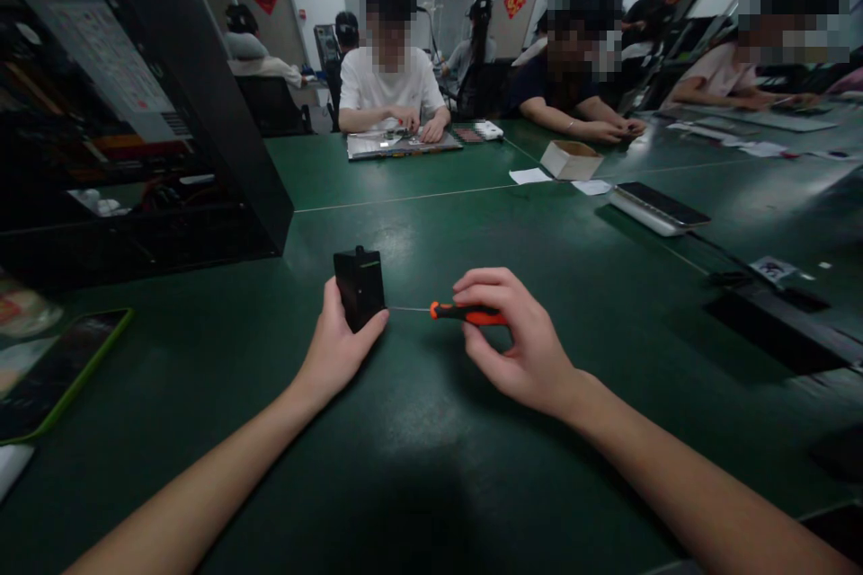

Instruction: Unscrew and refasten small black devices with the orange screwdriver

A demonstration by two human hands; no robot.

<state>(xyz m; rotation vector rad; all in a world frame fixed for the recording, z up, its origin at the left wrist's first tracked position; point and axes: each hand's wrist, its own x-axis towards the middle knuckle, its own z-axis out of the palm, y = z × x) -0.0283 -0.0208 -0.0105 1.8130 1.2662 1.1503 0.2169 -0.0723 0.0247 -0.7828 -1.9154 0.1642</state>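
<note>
My left hand [341,341] is closed around a small black box [360,287] with a short knob on its top, held upright over the green table [404,431]. Its thumb lies along the lower right edge. In my right hand [516,341] is a screwdriver [468,314] with an orange and black handle, gripped between thumb and fingers. The thin shaft points left and its tip meets the box's right side near my left thumb. Whether the tip sits in a screw is too small to tell.
A black computer case [222,108] stands at the left, with a green-edged phone [67,368] before it. On the right are a white device with a dark top [661,207], cables and dark parts. Farther back, a small box [571,162] and several people at work.
</note>
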